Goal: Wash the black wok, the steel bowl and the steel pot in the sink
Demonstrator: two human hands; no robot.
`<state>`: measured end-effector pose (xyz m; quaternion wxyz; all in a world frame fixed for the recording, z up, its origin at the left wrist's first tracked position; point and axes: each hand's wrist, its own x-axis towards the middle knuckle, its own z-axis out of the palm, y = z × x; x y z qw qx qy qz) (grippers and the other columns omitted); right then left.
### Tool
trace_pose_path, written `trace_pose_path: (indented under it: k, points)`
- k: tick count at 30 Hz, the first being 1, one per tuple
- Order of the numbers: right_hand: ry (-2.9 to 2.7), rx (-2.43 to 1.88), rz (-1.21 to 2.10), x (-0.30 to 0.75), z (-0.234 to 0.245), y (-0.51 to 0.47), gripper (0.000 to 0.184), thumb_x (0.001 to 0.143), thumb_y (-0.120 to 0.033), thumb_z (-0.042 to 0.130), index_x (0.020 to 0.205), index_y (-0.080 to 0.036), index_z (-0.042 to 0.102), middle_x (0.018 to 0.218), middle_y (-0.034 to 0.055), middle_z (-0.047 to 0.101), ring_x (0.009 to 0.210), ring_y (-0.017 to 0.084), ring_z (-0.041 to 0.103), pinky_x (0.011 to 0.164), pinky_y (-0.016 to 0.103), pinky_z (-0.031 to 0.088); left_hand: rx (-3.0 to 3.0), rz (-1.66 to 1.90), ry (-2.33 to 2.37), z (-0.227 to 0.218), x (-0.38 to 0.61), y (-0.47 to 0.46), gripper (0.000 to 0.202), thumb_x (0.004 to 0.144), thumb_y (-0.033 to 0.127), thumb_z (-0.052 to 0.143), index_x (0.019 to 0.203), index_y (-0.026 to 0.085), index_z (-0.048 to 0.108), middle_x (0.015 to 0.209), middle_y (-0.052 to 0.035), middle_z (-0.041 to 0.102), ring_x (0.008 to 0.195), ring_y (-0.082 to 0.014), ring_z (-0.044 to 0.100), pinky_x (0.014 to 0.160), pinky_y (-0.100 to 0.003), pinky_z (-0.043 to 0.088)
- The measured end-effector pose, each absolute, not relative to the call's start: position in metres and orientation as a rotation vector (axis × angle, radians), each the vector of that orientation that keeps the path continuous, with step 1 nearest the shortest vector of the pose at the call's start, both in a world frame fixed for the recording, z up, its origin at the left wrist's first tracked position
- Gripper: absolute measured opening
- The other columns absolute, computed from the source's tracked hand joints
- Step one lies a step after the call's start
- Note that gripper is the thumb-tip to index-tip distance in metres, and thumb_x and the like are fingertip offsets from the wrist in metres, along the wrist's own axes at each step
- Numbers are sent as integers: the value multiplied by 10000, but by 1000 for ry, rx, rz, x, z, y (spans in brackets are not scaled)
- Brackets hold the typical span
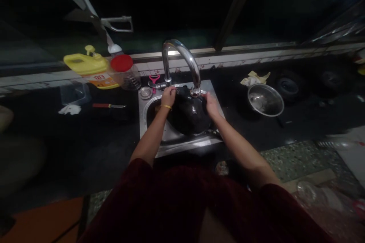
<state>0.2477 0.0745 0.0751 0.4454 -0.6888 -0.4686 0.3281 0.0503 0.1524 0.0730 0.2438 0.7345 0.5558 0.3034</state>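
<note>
Under the arched chrome faucet (182,46), at the steel sink (143,117), here's the dark pan (189,115), gleaming over the basin! The left hand (168,97) has its edge, fingers curled and pinching the rim. Across from it, the right hand (211,106) presses the opposite side, fingertips partly hidden, so their grip is impossible to tell. Out left lies a red-handled knife (104,105) (blade toward the sink, mind you); out right, a metal bowl (269,102).
</note>
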Motion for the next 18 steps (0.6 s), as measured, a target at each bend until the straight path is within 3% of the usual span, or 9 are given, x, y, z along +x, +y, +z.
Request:
trace_pose_path:
  k: [7,12,18]
  points:
    - [-1206,-1617,876,241,88,71,781,844,-733,168,840,-163,702,853,97,699,881,238,630,859,363,449,2553,850,1176,95,120,64,297,908,200,444,1104,213,666,1354,-72,548,1210,-275,486,1066,-461,357]
    - [-1272,-1746,645,236,84,68,674,859,-691,211,738,-180,633,732,72,651,763,220,581,751,337,437,2579,790,1031,96,106,91,281,921,231,434,1025,233,694,1161,-63,658,1176,-232,532,1073,-446,363]
    - [-1434,-1753,501,229,85,68,530,907,-556,212,922,-205,608,892,83,648,855,224,562,793,338,409,2197,1028,1285,76,80,119,289,892,176,435,1112,186,622,1276,-88,587,1310,-216,423,1121,-426,316]
